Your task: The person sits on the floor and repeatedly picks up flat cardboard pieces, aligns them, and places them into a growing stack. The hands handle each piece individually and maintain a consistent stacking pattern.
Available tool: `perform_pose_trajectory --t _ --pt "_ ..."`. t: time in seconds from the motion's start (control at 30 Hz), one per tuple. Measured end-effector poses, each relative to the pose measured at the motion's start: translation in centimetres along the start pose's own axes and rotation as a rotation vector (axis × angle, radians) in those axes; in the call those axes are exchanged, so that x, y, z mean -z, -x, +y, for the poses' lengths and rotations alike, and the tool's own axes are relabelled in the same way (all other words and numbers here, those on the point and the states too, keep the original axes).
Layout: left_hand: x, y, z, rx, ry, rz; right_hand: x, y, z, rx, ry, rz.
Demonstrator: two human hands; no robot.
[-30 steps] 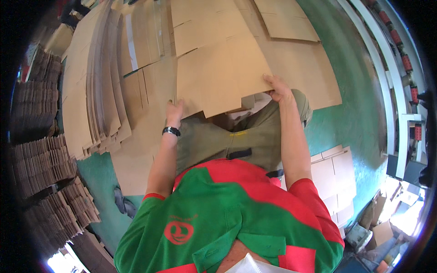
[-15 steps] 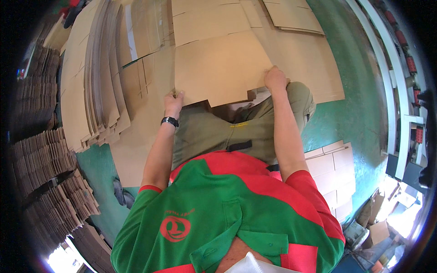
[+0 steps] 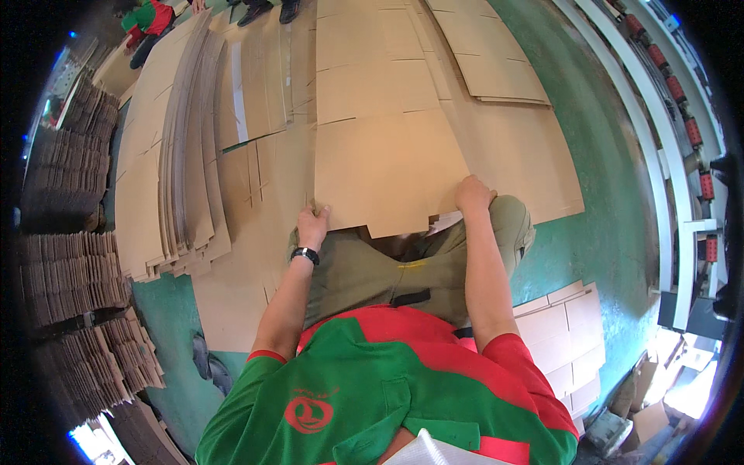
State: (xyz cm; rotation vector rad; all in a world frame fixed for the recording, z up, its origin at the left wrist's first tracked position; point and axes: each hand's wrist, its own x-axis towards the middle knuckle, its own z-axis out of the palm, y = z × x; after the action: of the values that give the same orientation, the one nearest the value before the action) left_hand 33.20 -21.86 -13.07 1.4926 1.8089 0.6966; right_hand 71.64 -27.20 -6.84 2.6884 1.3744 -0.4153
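Observation:
A flat, creased and slotted cardboard box blank (image 3: 387,174) stretches away from my lap, its near edge notched. My left hand (image 3: 312,228), with a dark watch on the wrist, grips its near left corner. The near right side is held in my right hand (image 3: 474,194), fingers curled round the edge. Below the blank's near edge are my bent legs in olive trousers (image 3: 364,271). What lies under the blank is mostly hidden.
Stacked cardboard sheets (image 3: 147,186) stand at the left, beyond them several bundled piles (image 3: 74,271). More blanks (image 3: 496,58) lie at the far right, another pile (image 3: 570,333) near right. Rollers on a white frame (image 3: 678,194) run along the right. A co-worker (image 3: 151,19) is at the far left.
The view has tilted, so the blank and both hands appear lower, and more of the far end shows, including people's shoes and a co-worker. Both hands keep their grip on the blank.

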Motion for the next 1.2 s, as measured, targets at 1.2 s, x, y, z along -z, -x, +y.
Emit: perform_pose_trajectory --t 1.2 --pt "19.4 -6.7 -10.4 0.401 0.807 0.794 1.6 2.0 -2.1 0.190 -0.235 -0.011"
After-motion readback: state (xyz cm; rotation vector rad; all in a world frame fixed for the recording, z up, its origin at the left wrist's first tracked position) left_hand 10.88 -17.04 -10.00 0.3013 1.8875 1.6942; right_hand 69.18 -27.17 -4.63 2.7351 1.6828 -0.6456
